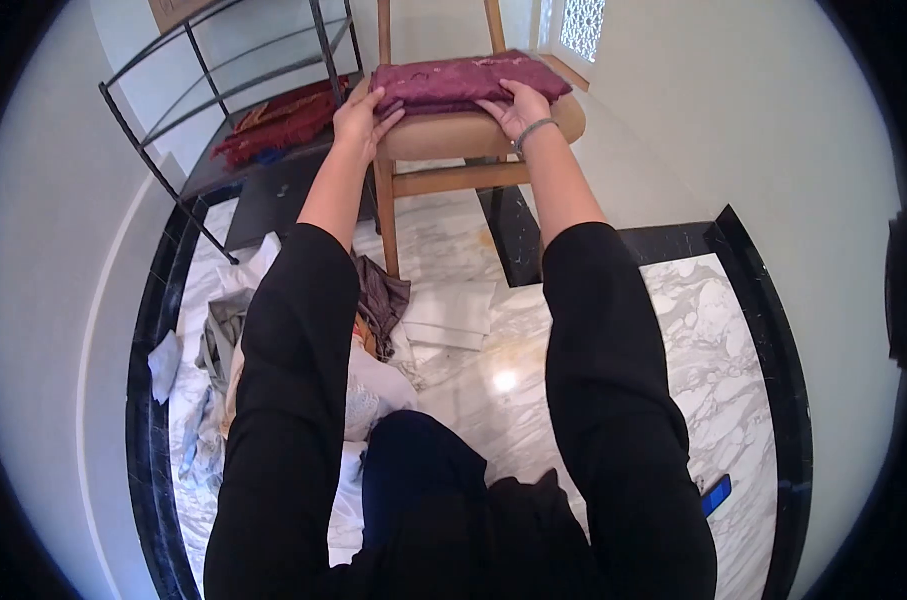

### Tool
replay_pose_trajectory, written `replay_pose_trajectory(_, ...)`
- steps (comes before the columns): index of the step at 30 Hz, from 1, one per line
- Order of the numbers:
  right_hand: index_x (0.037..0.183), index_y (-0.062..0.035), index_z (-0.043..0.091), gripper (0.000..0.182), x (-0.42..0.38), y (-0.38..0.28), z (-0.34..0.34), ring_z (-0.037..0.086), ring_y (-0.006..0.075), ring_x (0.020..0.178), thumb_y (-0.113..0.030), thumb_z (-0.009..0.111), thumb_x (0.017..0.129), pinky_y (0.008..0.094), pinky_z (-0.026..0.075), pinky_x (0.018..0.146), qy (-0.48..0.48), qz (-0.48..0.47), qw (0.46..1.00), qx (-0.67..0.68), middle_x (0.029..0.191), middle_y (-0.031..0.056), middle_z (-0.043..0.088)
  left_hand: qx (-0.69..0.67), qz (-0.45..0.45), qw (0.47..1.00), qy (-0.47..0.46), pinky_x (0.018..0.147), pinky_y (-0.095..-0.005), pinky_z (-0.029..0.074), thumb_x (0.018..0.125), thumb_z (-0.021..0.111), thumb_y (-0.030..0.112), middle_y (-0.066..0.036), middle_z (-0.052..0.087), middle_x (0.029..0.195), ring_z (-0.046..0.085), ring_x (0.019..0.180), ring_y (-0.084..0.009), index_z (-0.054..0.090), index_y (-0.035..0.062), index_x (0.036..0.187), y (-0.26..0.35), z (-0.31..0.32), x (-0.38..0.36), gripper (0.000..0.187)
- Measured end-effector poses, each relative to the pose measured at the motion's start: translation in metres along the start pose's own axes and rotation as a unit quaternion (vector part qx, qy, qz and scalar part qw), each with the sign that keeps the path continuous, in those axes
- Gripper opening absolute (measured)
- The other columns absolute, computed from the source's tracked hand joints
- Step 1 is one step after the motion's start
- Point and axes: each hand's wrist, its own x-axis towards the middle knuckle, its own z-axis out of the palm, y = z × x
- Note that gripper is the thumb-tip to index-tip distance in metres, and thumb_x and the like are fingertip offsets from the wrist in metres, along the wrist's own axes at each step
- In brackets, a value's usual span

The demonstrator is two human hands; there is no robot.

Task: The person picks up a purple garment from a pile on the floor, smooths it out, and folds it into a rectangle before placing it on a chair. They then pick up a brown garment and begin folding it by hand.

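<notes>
A folded maroon cloth (453, 84) lies across the tan seat of a wooden chair (438, 138). My left hand (361, 120) grips its left end, thumb on top and fingers at the front edge. At the right part of the cloth, my right hand (518, 108) holds it the same way, with a bracelet on the wrist. Both arms reach forward in black sleeves. The undersides of the fingers are partly hidden by the cloth.
A black metal rack (213, 100) with red cloths (278, 125) on its shelf stands at the left. Crumpled clothes (373, 385) and a folded white cloth (451, 312) lie on the marble floor. A phone (715, 496) is at the lower right.
</notes>
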Motion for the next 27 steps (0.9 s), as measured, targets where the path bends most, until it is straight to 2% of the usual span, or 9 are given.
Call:
replay_pose_trajectory(8, 0.13, 0.0086, 0.038, 0.04, -0.058, -0.01, -0.014, 0.047, 0.0409, 0.125, -0.009, 0.048, 0.095, 0.0532, 0.051, 0.098, 0.037, -0.082, 0.995, -0.032, 0.132, 0.0247, 0.047, 0.046, 0.071, 0.996, 0.03, 0.093, -0.0378, 0.054, 0.091, 0.062, 0.006, -0.013, 0.059, 0.118, 0.059, 0.108, -0.0244, 0.052, -0.002, 0.125, -0.02, -0.003, -0.011, 0.037)
replay_pose_trajectory(11, 0.138, 0.0044, 0.034, 0.052, -0.11, 0.005, -0.062, 0.045, 0.0351, 0.13, -0.026, 0.048, 0.099, 0.0477, 0.046, 0.103, -0.041, -0.121, 0.988, -0.083, 0.139, 0.0242, 0.043, 0.116, 0.152, 0.981, 0.043, 0.094, -0.0349, 0.049, 0.09, 0.065, 0.011, -0.011, 0.057, 0.12, 0.057, 0.111, -0.0225, 0.052, -0.0007, 0.126, -0.04, -0.02, -0.067, 0.04)
replay_pose_trajectory(14, 0.139, -0.0007, 0.037, 0.056, -0.213, 0.037, -0.135, 0.047, 0.0292, 0.129, -0.038, 0.05, 0.099, 0.0474, 0.045, 0.102, -0.023, -0.021, 0.988, -0.149, 0.138, 0.0188, 0.049, 0.274, 0.198, 0.941, 0.006, 0.095, -0.0354, 0.044, 0.089, 0.066, 0.017, -0.013, 0.056, 0.12, 0.056, 0.111, -0.0243, 0.054, 0.0004, 0.126, -0.106, -0.077, -0.151, 0.042)
replay_pose_trajectory(17, 0.143, -0.006, 0.039, 0.053, -0.317, 0.095, -0.266, 0.05, 0.0264, 0.126, -0.034, 0.047, 0.098, 0.047, 0.048, 0.096, 0.065, 0.118, 0.971, -0.199, 0.136, 0.0146, 0.053, 0.525, 0.162, 0.832, -0.081, 0.099, -0.04, 0.04, 0.079, 0.072, 0.018, -0.02, 0.052, 0.117, 0.05, 0.112, -0.037, 0.054, 0.0046, 0.127, -0.209, -0.18, -0.235, 0.053)
replay_pose_trajectory(18, 0.143, -0.0073, 0.04, 0.052, -0.355, 0.116, -0.314, 0.052, 0.0269, 0.123, -0.032, 0.046, 0.098, 0.0475, 0.05, 0.093, 0.099, 0.179, 0.958, -0.203, 0.133, 0.0126, 0.055, 0.584, 0.068, 0.804, -0.093, 0.105, -0.042, 0.036, 0.077, 0.073, 0.023, -0.021, 0.048, 0.13, 0.044, 0.124, -0.0382, 0.055, 0.007, 0.128, -0.251, -0.219, -0.258, 0.056)
replay_pose_trajectory(20, 0.137, -0.0108, 0.047, 0.049, -0.433, 0.142, -0.384, 0.056, 0.0273, 0.115, -0.037, 0.048, 0.096, 0.0484, 0.052, 0.087, 0.193, 0.345, 0.888, -0.233, 0.13, 0.011, 0.057, 0.689, -0.235, 0.654, -0.204, 0.111, -0.0463, 0.029, 0.075, 0.075, 0.026, -0.022, 0.04, 0.142, 0.032, 0.136, -0.0393, 0.058, 0.0074, 0.125, -0.251, -0.235, -0.3, 0.057)
replay_pose_trajectory(21, 0.136, -0.0108, 0.049, 0.05, -0.473, 0.149, -0.383, 0.06, 0.0264, 0.109, -0.039, 0.049, 0.095, 0.0468, 0.053, 0.085, 0.216, 0.38, 0.855, -0.279, 0.124, 0.011, 0.06, 0.702, -0.222, 0.643, -0.209, 0.112, -0.048, 0.027, 0.074, 0.076, 0.027, -0.021, 0.037, 0.145, 0.029, 0.137, -0.0398, 0.058, 0.0076, 0.125, -0.248, -0.238, -0.307, 0.058)
replay_pose_trajectory(23, 0.128, -0.0075, 0.057, 0.041, -0.541, 0.156, -0.383, 0.067, 0.0263, 0.101, -0.03, 0.049, 0.094, 0.0421, 0.055, 0.082, 0.23, 0.364, 0.876, -0.217, 0.112, 0.015, 0.068, 0.727, -0.198, 0.619, -0.221, 0.113, -0.0513, 0.025, 0.072, 0.077, 0.028, -0.021, 0.03, 0.15, 0.024, 0.14, -0.041, 0.059, 0.0081, 0.125, -0.244, -0.24, -0.319, 0.059)
replay_pose_trajectory(27, 0.125, -0.0024, 0.057, 0.036, -0.597, 0.157, -0.369, 0.07, 0.0268, 0.093, -0.015, 0.045, 0.094, 0.038, 0.06, 0.073, 0.231, 0.36, 0.883, -0.194, 0.106, 0.0197, 0.069, 0.796, 0.029, 0.602, -0.052, 0.107, -0.0555, 0.032, 0.073, 0.076, 0.027, -0.02, 0.029, 0.15, 0.027, 0.137, -0.0434, 0.052, 0.012, 0.132, -0.245, -0.23, -0.307, 0.065)
